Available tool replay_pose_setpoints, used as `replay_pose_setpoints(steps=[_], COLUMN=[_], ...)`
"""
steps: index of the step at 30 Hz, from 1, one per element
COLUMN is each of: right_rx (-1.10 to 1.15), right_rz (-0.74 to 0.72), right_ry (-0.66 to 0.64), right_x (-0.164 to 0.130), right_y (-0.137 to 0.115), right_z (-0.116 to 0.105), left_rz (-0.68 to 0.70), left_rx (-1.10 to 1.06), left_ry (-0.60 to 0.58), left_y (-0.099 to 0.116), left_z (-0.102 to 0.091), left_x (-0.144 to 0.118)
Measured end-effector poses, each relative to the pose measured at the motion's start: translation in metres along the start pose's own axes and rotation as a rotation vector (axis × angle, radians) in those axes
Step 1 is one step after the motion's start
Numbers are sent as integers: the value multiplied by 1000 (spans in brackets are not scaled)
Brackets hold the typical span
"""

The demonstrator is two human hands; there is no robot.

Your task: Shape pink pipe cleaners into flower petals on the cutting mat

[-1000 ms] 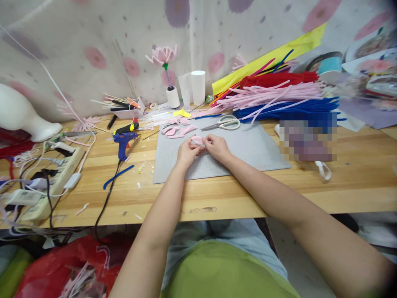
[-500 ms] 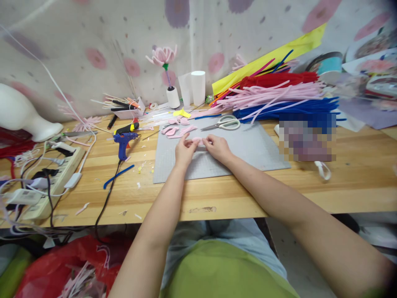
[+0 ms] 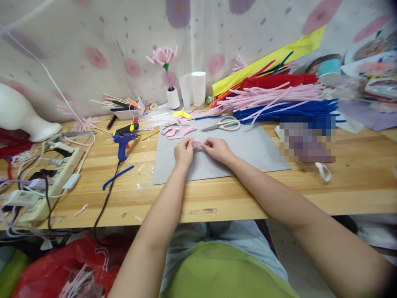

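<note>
The left hand (image 3: 183, 152) and right hand (image 3: 218, 150) pinch opposite ends of a pink piece (image 3: 197, 143) over the mat (image 3: 251, 151), its shaping seemingly unfinished. Just beyond, several pink petals (image 3: 170, 132) look already formed but lie loose, unjoined, with scissors (image 3: 228, 123) to their right.

Free to pass over the right part of the mat (image 3: 256, 145), then across the bench (image 3: 361, 176) beyond the right forearm (image 3: 269, 194). Blocked behind by scissors (image 3: 219, 124) and heaped fuzzy sticks (image 3: 273, 95); just past the left hand (image 3: 183, 152) by pink pieces (image 3: 171, 132); farther left by a glue gun (image 3: 123, 145) and black cord (image 3: 109, 191).
</note>
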State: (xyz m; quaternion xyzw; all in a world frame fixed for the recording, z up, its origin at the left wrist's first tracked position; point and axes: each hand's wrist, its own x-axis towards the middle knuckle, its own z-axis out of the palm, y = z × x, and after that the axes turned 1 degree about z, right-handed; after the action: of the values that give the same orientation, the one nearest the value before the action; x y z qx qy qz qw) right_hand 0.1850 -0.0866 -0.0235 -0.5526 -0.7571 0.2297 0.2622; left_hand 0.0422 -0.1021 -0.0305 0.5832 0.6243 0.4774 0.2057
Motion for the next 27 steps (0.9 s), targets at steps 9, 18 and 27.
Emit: replay_pose_setpoints(steps=[9, 18, 27], right_rx=[50, 66, 27], right_rz=[65, 61, 35], right_ry=[-7, -17, -31], right_x=[2, 3, 2], right_y=[-3, -1, -1], right_z=[1, 0, 1], left_rz=[-152, -85, -141], left_rx=[-120, -154, -86], left_ry=[-9, 22, 34], left_y=[0, -11, -12], left_z=[1, 2, -1], left_x=[4, 5, 7])
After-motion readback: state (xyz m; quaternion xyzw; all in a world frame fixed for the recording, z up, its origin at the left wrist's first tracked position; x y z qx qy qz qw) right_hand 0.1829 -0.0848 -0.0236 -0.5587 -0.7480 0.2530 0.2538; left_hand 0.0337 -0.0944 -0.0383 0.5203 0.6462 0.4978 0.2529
